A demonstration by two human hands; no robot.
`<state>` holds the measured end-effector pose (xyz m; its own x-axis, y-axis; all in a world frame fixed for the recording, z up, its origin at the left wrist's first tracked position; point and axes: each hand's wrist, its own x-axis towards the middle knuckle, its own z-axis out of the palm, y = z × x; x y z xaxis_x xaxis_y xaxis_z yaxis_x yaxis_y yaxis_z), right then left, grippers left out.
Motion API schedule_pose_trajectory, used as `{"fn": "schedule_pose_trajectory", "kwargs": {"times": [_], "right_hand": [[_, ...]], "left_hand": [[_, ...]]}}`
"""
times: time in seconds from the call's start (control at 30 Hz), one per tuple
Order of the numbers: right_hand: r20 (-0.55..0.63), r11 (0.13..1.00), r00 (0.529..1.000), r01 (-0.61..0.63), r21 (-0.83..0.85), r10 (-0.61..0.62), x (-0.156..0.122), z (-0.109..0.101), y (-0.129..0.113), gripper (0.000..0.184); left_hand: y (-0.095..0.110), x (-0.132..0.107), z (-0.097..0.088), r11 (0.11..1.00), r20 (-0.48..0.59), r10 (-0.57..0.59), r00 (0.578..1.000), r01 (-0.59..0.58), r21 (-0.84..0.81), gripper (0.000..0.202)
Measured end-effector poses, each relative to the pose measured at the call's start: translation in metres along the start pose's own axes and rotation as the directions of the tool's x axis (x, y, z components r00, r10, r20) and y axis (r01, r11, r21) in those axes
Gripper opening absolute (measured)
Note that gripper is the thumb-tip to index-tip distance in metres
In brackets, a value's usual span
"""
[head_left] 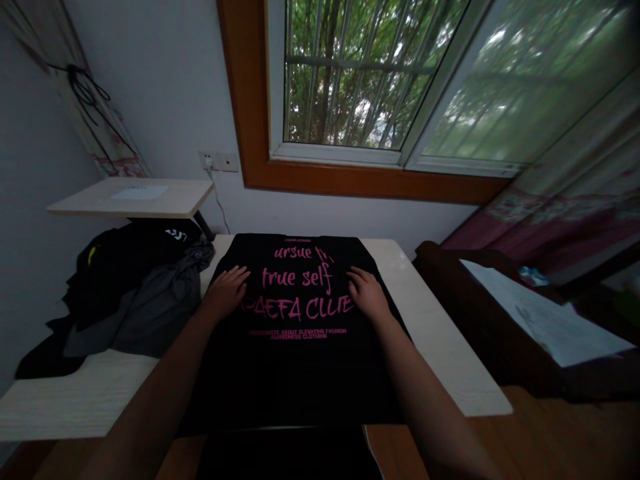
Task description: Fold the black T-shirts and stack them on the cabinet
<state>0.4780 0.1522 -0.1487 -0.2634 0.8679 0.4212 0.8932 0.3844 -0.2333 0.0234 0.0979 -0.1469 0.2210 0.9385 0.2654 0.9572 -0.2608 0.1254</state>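
Sitting flat across the pale table (440, 333) is a black t-shirt (295, 373) with pink lettering, its bottom edge hanging over the near side. Just left of it is a pile of dark clothes (130, 293). Left hand (226, 291) and right hand (367, 293) both rest palm-down on the shirt, fingers spread, gripping nothing.

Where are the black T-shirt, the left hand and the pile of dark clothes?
black T-shirt (295, 380): head view, lower middle of the fabric.
left hand (226, 291): head view, back of the hand, flat on the shirt.
pile of dark clothes (150, 300): head view, grey garment at its front.
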Motion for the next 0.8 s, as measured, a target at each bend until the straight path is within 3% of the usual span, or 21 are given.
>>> {"fn": "schedule_pose_trajectory", "kwargs": {"times": [0.17,0.33,0.63,0.8], "right_hand": [[-0.06,0.999,0.997,-0.053,0.01,0.053,-0.002,-0.001,0.011,0.037],[-0.147,0.953,0.958,-0.268,-0.143,0.248,-0.001,-0.005,0.026,0.042],[0.043,0.897,0.941,-0.305,-0.32,0.335,0.015,-0.001,0.036,0.055],[0.136,0.896,0.919,-0.314,-0.313,0.369,0.025,0.003,0.047,0.061]], "left_hand": [[0.002,-0.007,-0.004,0.996,-0.077,-0.059,0.995,0.063,0.056,0.045],[0.002,-0.007,-0.002,0.963,-0.189,-0.243,0.951,0.261,0.075,0.045],[-0.014,0.014,0.007,0.902,-0.06,-0.424,0.904,0.427,0.06,0.057],[-0.024,0.024,0.011,0.897,-0.01,-0.434,0.901,0.433,0.087,0.06]]}}
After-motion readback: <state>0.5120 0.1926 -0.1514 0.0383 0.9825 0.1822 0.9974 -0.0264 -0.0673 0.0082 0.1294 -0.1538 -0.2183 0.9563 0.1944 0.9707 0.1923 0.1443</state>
